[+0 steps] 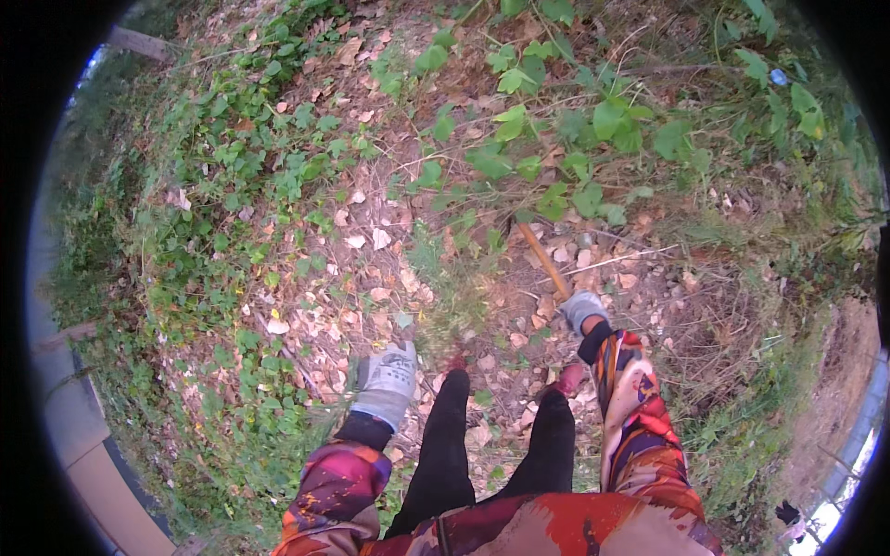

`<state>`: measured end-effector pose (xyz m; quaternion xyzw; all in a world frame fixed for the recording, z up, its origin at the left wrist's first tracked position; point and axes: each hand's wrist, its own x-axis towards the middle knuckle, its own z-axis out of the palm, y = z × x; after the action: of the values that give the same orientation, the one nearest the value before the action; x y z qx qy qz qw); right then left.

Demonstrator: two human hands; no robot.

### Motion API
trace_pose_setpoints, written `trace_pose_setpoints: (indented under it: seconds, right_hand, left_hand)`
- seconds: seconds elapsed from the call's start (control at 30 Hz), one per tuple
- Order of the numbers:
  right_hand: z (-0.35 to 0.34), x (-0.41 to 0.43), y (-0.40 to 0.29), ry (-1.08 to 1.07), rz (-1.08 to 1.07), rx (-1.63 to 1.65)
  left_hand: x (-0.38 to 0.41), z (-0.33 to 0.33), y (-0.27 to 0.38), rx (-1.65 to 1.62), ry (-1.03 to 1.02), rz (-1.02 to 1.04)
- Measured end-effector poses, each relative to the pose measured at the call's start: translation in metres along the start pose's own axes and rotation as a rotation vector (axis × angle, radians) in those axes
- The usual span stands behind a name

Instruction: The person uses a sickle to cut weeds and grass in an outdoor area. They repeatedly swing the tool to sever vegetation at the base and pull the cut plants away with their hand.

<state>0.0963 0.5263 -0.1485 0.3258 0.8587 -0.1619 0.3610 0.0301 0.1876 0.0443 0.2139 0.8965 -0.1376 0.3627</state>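
Observation:
My right hand (584, 310), in a light grey work glove, grips a wooden tool handle (542, 257). The handle slants up and left, and its far end is hidden among leaves, so the kind of tool does not show. Lower and to the left, my left hand (388, 379) wears a matching glove with printing on its back. Its fingers point down towards the leaf litter, and whether they hold a stem cannot be made out. Close to its right stands a blurred, feathery weed (452, 313). Broad-leaved green plants (549, 160) spread beyond the handle's far end.
Dry fallen leaves (381, 239) cover the soil around my feet. Low green vines (236, 139) grow on the left, with a pale flat surface (104, 479) past them. A thin dry stick (626, 257) lies right of the handle. Bare earth (827, 403) shows at far right.

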Motion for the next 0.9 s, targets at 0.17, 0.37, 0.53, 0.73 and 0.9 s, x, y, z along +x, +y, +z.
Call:
trace_pose_setpoints:
  seconds: [0.17,0.37,0.53,0.73,0.9]
  right_hand:
    - [-0.001,-0.061,0.042,0.022,-0.132,0.022]
    - [0.029,-0.226,0.13,-0.342,0.314,0.751]
    - [0.008,-0.268,0.093,-0.368,0.322,1.136]
    - [0.024,-0.288,0.097,-0.339,0.318,1.227]
    - [-0.019,-0.322,0.083,-0.327,0.336,1.129]
  left_hand:
    - [0.004,0.032,-0.043,0.123,0.081,0.086]
    - [-0.029,0.027,-0.023,0.207,-0.065,0.224]
    - [0.014,0.027,0.042,0.531,0.171,0.373]
    - [0.079,-0.074,0.021,0.627,0.237,0.16]
    - [0.11,-0.087,-0.067,0.404,0.664,0.283]
